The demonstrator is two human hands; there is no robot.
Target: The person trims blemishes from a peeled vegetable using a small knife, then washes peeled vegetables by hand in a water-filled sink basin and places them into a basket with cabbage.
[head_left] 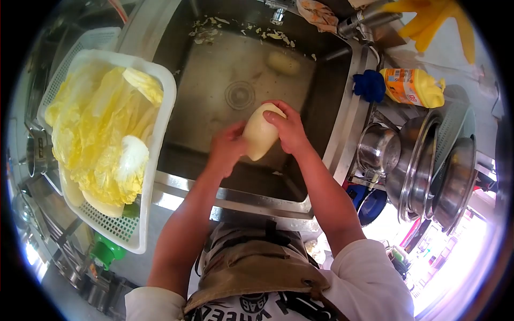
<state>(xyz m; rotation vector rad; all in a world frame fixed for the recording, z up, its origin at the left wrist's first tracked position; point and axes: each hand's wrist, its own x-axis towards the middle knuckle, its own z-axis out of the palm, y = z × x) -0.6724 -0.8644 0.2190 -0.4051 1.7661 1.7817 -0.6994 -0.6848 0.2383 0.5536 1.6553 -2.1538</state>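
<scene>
Over the sink (214, 80) I hold a pale, oblong peeled vegetable (261, 134), tilted with its narrower end toward me. My right hand (286, 125) wraps round its upper right side, thumb across the front. On its left side is my left hand (229, 147), blurred by motion, its fingers by the vegetable's edge; whether they grip it is unclear. A similar pale vegetable (283, 63) lies in the water at the sink's far right. Peel scraps (276, 36) float along the far wall.
A white perforated basket (167, 101) with yellow-green cabbage leaves (101, 123) stands left. Right of the sink are a blue scrubber (369, 86), a yellow bottle (412, 87), a steel pot (379, 147) and steel bowls (455, 182). A faucet (278, 15) is at the far edge.
</scene>
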